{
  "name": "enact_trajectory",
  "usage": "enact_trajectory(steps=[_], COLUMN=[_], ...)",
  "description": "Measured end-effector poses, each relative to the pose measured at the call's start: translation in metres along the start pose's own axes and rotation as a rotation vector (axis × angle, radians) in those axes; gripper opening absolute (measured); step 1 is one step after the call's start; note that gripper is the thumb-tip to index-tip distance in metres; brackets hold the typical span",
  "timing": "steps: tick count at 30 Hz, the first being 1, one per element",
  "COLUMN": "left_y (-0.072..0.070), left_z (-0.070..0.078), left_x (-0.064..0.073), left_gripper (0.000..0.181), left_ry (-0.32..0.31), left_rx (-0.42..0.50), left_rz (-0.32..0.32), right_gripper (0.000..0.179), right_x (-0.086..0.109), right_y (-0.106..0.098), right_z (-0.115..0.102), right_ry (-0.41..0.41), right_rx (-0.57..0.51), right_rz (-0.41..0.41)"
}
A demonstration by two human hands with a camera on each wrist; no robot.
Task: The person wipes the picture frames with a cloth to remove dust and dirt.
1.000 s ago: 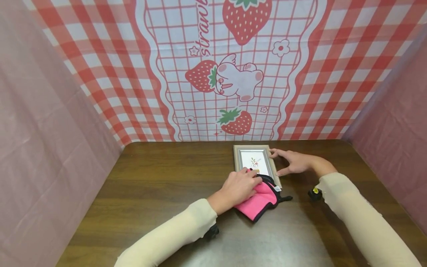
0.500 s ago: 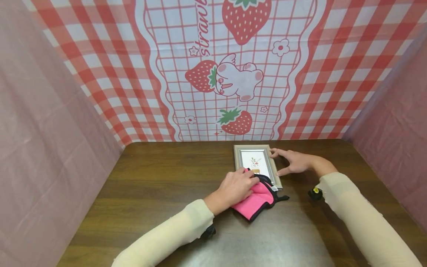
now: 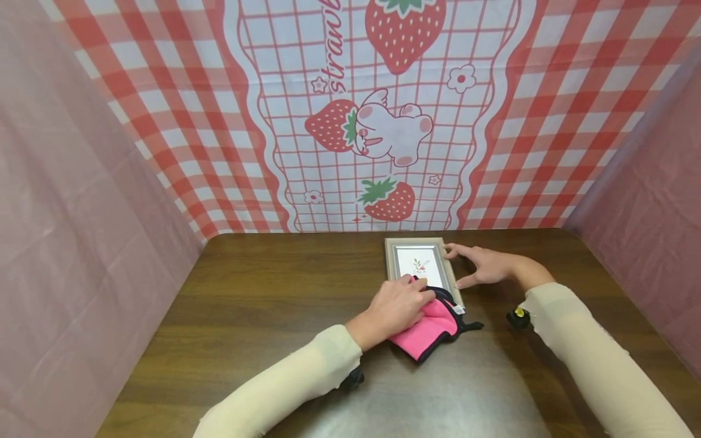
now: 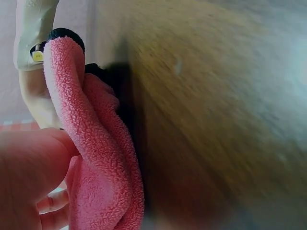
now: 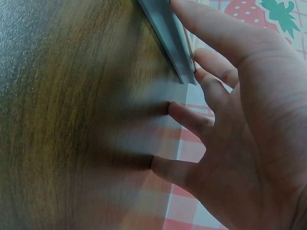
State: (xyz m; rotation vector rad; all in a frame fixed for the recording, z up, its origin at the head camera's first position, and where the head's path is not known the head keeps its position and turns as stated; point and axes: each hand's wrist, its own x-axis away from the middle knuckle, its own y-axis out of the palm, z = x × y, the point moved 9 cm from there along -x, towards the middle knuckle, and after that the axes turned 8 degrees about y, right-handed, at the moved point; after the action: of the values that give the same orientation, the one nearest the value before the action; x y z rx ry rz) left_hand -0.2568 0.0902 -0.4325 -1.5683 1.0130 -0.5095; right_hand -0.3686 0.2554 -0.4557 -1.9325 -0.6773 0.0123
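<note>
A picture frame (image 3: 417,255) with a beige and grey border and a small plant print lies flat near the table's far edge. Over its lower part my left hand (image 3: 395,304) holds a folded pink cloth (image 3: 427,334) with black trim. The left wrist view shows the fluffy cloth (image 4: 96,134) bunched against my thumb and fingers, and hides the frame. My right hand (image 3: 484,266) holds the frame's right side, thumb nearer me and fingers farther up. In the right wrist view, thumb and fingertips touch the frame's side (image 5: 168,38), while two other fingertips reach the tabletop.
The brown wooden table (image 3: 263,304) ends at a red-and-white checked strawberry backdrop (image 3: 383,121). Pink curtains (image 3: 82,213) hang on both sides. Each sleeve carries a small dark device, the right one (image 3: 517,317) with a yellow mark.
My left hand shifted slightly down and left with the cloth, then back up and right over the frame. My right hand stays at the frame's side.
</note>
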Motion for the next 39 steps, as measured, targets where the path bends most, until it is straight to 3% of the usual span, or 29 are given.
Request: enact_trajectory(steps=[10,18,24,39], left_y=[0.003,0.000,0.001,0.007], left_z=[0.014,0.027,0.027,0.020], left_x=[-0.026,-0.044,-0.044,-0.039], left_gripper=[0.027,0.027,0.028,0.031], left_ry=[-0.023,0.003,-0.007,-0.029], left_rx=[0.020,-0.025,-0.052,0.026], left_rz=[-0.055,-0.029,-0.035,-0.078], right_gripper=[0.082,0.081,0.080,0.081], right_x=[0.002,0.003,0.002,0.003], right_y=[-0.001,-0.002,-0.002,-0.002], right_z=[-0.002,-0.005,-0.006,-0.007], right_ry=[-0.022,-0.061,-0.073,-0.064], right_rx=[0.002,0.002,-0.002,-0.022], right_rz=[0.003,0.014,0.016,0.002])
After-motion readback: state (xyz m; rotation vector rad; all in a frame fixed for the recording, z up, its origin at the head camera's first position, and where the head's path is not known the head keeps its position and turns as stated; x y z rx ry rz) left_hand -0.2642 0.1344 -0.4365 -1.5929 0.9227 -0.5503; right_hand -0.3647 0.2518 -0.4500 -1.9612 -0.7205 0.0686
